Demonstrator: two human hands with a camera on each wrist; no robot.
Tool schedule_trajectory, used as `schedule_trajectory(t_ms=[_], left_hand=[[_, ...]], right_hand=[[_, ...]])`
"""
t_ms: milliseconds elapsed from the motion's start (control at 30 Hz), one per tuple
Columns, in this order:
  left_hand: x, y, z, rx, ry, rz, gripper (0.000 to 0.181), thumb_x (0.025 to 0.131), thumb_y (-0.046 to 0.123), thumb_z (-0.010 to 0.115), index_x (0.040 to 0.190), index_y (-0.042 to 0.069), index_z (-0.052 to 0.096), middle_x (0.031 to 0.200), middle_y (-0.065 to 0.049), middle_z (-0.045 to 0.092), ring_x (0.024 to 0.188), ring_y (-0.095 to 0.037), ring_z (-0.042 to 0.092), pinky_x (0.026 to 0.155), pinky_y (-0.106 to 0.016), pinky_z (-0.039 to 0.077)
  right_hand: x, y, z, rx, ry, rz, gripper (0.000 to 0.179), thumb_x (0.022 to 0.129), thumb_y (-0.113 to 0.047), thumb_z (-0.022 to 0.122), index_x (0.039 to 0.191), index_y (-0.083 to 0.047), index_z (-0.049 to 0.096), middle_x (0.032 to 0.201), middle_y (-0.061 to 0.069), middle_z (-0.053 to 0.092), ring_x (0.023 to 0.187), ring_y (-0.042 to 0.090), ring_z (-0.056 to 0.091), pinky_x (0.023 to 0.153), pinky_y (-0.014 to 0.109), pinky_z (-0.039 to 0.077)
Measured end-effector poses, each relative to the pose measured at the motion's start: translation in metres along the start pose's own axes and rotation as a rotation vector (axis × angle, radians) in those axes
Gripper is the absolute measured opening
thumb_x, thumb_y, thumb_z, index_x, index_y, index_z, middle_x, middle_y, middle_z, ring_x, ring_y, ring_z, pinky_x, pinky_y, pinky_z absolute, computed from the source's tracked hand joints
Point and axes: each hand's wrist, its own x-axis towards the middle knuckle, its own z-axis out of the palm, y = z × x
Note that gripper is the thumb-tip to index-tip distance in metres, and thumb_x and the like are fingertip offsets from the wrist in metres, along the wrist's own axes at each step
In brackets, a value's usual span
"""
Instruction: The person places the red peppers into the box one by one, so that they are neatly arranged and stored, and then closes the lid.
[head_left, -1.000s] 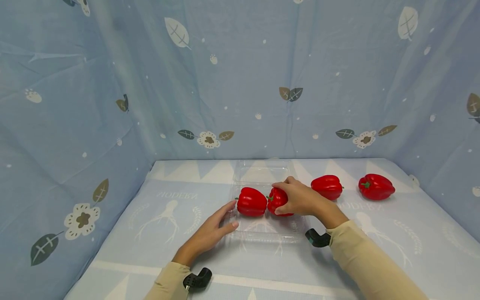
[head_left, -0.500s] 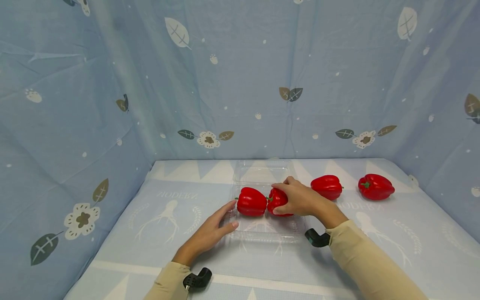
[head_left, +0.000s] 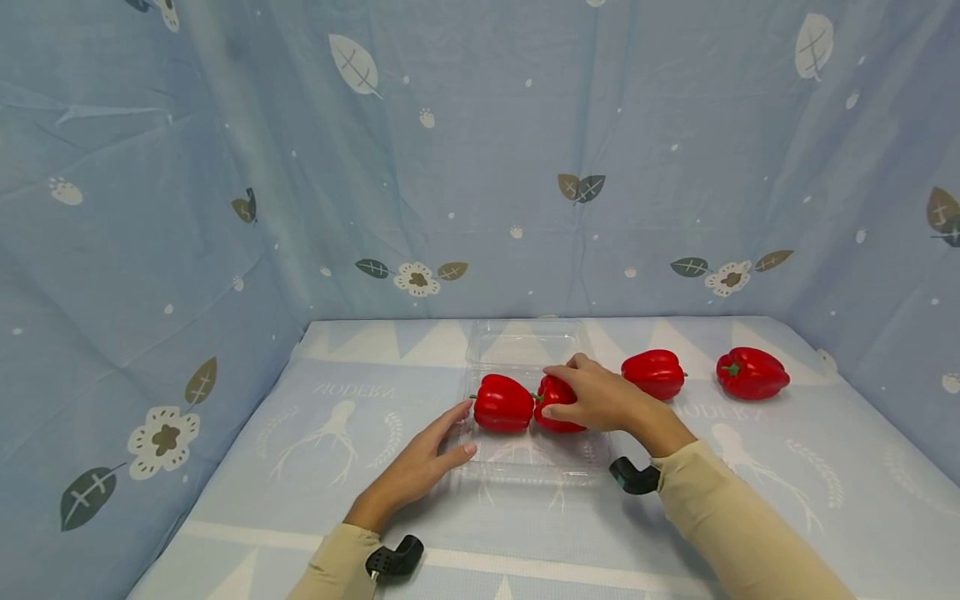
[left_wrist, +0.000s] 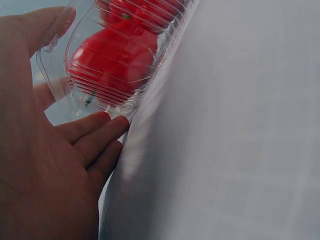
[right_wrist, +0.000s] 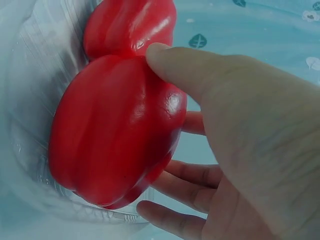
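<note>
Q. What is shown at the left of the clear container (head_left: 501, 454)?
A. The left hand (head_left: 420, 471) is spread, fingers extended and holding nothing, its fingertips set at the container's left wall.

Q. And inside the container?
A. The left pepper (head_left: 502, 406) is laid with the right pepper (right_wrist: 117, 135) just beside it. The latter is spanned by the thumb and curved fingers of the right hand (head_left: 603, 400); how firmly cannot be told.

Q. How is the step best done?
A. Settling seems intended: the right pepper should be fully seated before the thumb is lifted, its stem eased clear of its neighbour, the thin wall steadied lightly.

Q. And right of the container?
A. A near pepper (head_left: 652, 375) and a far pepper (head_left: 752, 373) are laid outside, well apart from its wall.
</note>
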Motion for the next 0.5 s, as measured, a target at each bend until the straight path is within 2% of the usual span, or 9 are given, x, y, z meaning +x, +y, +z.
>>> schedule_trajectory(t_ms=[233, 500], left_hand=[[0.0001, -0.0001, -0.0002, -0.011, -0.003, 0.003, 0.066, 0.099, 0.03, 0.062, 0.158, 0.023, 0.033, 0.154, -0.006, 0.043, 0.141, -0.027, 0.042, 0.116, -0.055, 0.027], [0.0, -0.0009, -0.0003, -0.013, -0.004, 0.004, 0.066, 0.099, 0.03, 0.063, 0.158, 0.023, 0.033, 0.154, -0.007, 0.043, 0.141, -0.027, 0.042, 0.116, -0.056, 0.026]], right_hand=[[0.0001, -0.0006, -0.0011, 0.003, 0.007, -0.009, 0.074, 0.081, -0.04, 0.082, 0.146, -0.017, 0.053, 0.127, 0.012, 0.054, 0.112, 0.029, 0.055, 0.078, 0.042, 0.06], [-0.0012, 0.0024, -0.0014, -0.002, -0.007, -0.019, 0.07, 0.086, -0.038, 0.076, 0.147, -0.016, 0.052, 0.13, 0.012, 0.053, 0.113, 0.028, 0.054, 0.081, 0.041, 0.059]])
